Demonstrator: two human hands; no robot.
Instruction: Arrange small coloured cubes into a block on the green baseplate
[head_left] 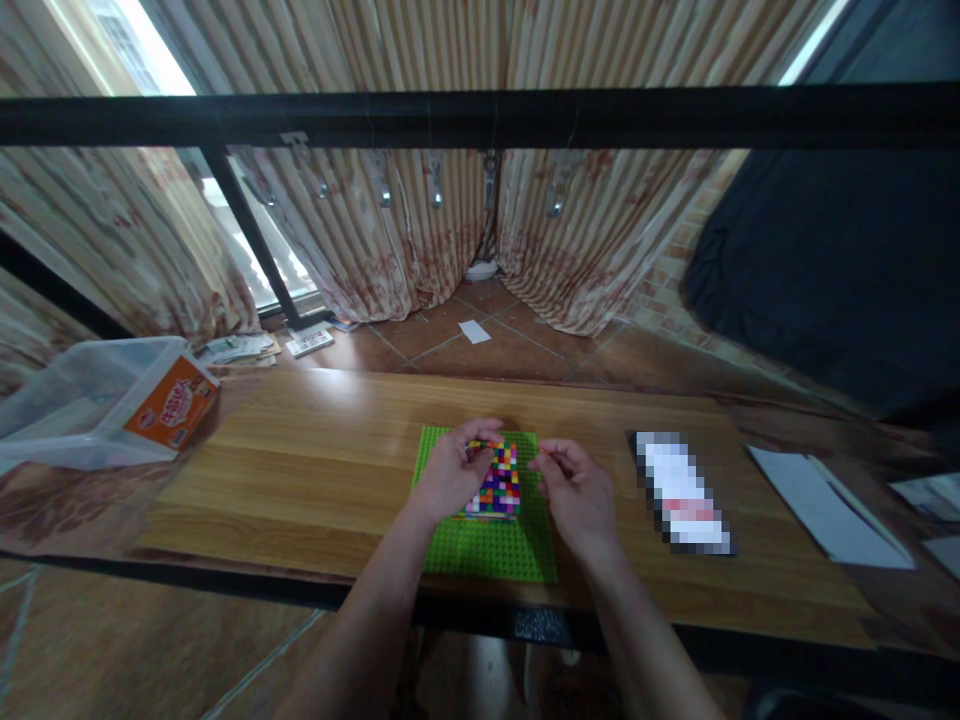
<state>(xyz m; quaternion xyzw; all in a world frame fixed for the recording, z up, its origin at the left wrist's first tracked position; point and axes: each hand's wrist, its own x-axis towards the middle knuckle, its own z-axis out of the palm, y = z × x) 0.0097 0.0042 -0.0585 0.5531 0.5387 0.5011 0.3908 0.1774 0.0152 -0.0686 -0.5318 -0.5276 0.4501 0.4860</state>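
Left hand (450, 472): it is laid on the left side of the green board, with the fingers curled. The fingertips are pressed on the far left corner of the little blocks. A tiny orange piece seems to be pinched there, but it is too small to be sure.

Right hand (577, 490): it is held just to the right of the little blocks, over the right edge of the board. The thumb and first finger are pinched together. Something very small and thin may be held between them; what it is cannot be told.

Green board (487, 550): it is laid flat on the table, in the middle, near the front edge. It is covered with tiny bumps.

Little blocks (499, 485): a patch of many colours is stuck on the far half of the green board, between the two hands. Red, yellow, blue, pink and white squares are seen.

Table (300, 470): it is made of light brown wood, and the board is set on it.

Clear box (90, 400): it is seen at the far left, tipped on its side, with an orange label on it.

White papers (825, 505): they are laid at the right end of the table, well apart from the hands.

Curtains (420, 230): they are hung far behind the table, striped and light brown.
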